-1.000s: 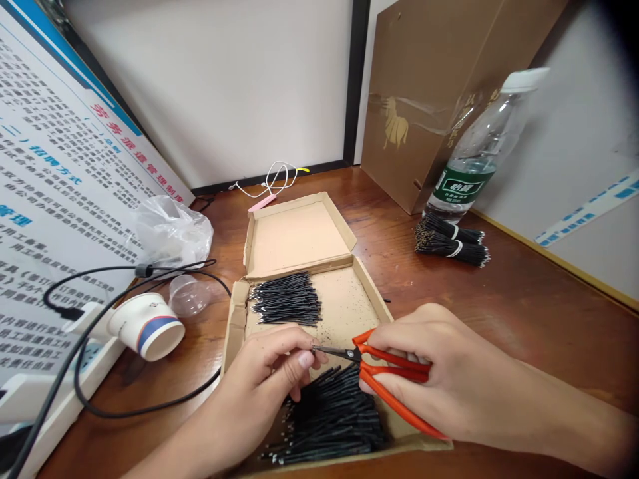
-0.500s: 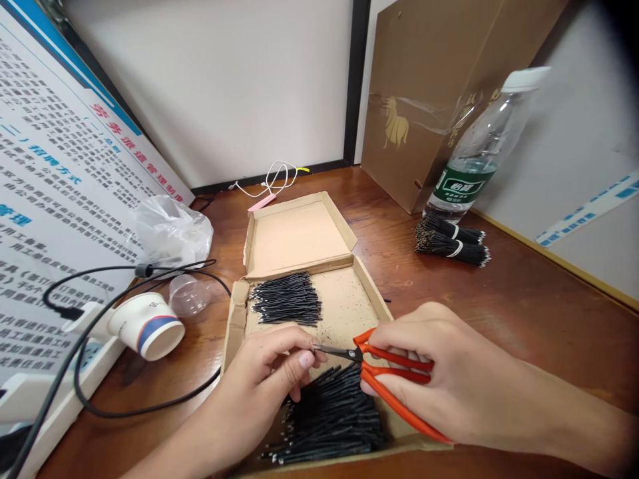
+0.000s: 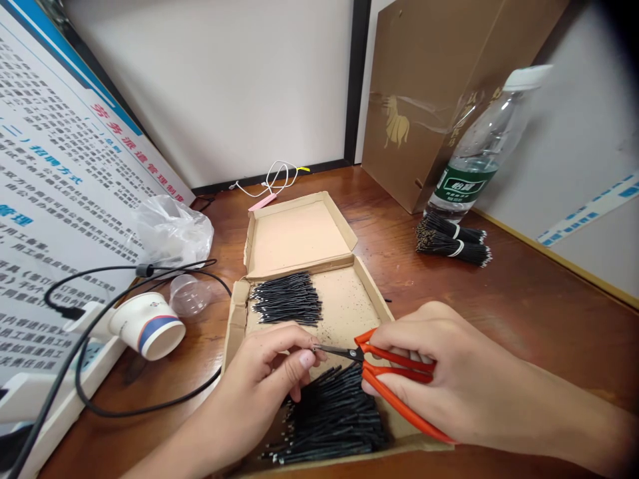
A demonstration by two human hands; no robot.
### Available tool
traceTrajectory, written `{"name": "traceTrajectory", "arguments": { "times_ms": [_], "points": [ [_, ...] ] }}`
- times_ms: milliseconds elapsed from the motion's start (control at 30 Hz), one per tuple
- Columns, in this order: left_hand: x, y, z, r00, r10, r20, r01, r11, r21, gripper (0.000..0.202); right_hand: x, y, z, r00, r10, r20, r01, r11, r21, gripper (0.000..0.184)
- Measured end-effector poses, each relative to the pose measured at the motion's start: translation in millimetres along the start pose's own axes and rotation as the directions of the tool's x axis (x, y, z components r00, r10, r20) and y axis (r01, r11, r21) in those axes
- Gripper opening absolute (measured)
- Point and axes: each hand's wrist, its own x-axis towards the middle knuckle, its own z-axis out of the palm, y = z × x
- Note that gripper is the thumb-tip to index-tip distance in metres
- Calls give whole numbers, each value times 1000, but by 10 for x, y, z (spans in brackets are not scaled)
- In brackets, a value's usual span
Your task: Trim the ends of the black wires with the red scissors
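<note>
My right hand grips orange-handled cutters, their dark tip pointing left over an open cardboard box. My left hand pinches something small at the cutter tip; I take it for a black wire piece, but it is too small to be sure. Under both hands lies a big heap of short black wires in the box's near end. A smaller, neat pile of black wires lies further back in the box, with tiny dark scraps scattered beside it.
A tipped paper cup, a clear plastic lid, a crumpled plastic bag and black cables lie at the left by a printed board. A water bottle, two tied wire bundles and a brown carton stand at the back right.
Almost nothing has moved. The orange handles in my right hand have spread slightly wider apart; both hands stay in place.
</note>
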Motion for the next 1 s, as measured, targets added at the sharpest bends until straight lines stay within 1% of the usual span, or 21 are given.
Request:
{"name": "traceTrajectory", "arguments": {
  "times_ms": [67,200,267,300,333,367,433,467,500,533,600,733,867,1000],
  "points": [
    [-1,2,5,1000,1,-7,-1,1000,-5,23,-6,3,2,1000,-14,1,14,1000,-3,18],
    [-6,6,5,1000,3,-18,-3,1000,-18,22,23,12,7,992,-111,-68,109,994,-30,22],
    [-14,0,-16,999,22,-49,-21,999,32,20,48,27,11,985,-141,-101,140,990,-21,25],
    [-18,-7,-32,995,54,-81,-46,994,95,18,59,38,13,983,-145,-111,145,989,-13,26],
    [-21,-19,-51,986,108,-127,-84,980,182,16,69,50,15,983,-141,-120,142,990,-4,26],
    [-20,-37,-70,968,183,-171,-128,949,287,14,77,62,17,983,-130,-130,132,991,5,26],
    [-8,-91,-103,912,346,-221,-199,843,500,10,87,85,22,984,-105,-142,110,994,23,22],
    [4,-126,-114,890,403,-213,-215,784,582,10,90,95,25,985,-94,-144,99,995,28,21],
    [18,-163,-121,883,428,-191,-218,736,641,11,92,102,27,986,-84,-146,89,996,30,21],
    [34,-200,-125,890,425,-162,-208,697,686,11,93,106,29,986,-79,-146,84,996,27,20],
    [62,-263,-125,914,389,-113,-188,656,731,11,92,109,32,986,-90,-141,94,995,17,22],
    [86,-321,-125,938,335,-86,-158,638,753,13,88,107,37,985,-106,-134,104,994,-18,23],
    [86,-315,-124,957,283,-69,-123,608,784,13,95,116,43,981,-104,-165,98,994,-43,19],
    [90,-287,-112,971,226,-71,-78,590,804,18,102,111,32,985,-100,-142,101,995,-1,17]
  ]
}}
